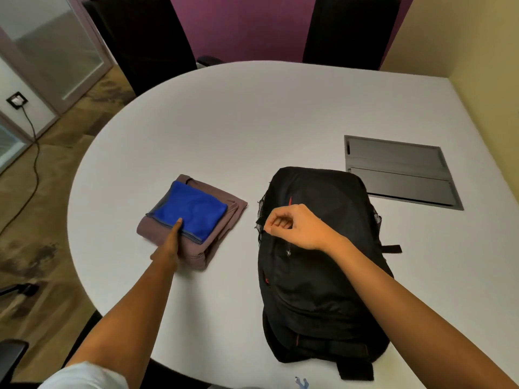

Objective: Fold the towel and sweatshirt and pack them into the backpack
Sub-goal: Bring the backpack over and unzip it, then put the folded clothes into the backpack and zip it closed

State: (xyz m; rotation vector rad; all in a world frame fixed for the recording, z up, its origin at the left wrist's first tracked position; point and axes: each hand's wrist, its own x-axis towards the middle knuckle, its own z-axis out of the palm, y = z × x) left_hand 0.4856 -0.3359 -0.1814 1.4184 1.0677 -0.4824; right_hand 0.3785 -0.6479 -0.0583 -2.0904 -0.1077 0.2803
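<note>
A folded blue towel [191,210] lies on top of a folded brown sweatshirt [224,220], left of centre on the white table [252,122]. My left hand [170,245] rests flat on the near edge of the sweatshirt, and a straight finger touches the towel's near edge. A black backpack [317,276] lies flat to the right, its top pointing away from me. My right hand [292,226] hovers over its upper left part with curled fingers. Finger and thumb pinch something small at the bag's left edge, near the mesh side pocket. The backpack looks closed.
A grey cable hatch [401,172] is set into the table at the back right, behind the backpack. Two black chairs [146,37] stand at the far side. A wall [477,66] runs along the table's right edge.
</note>
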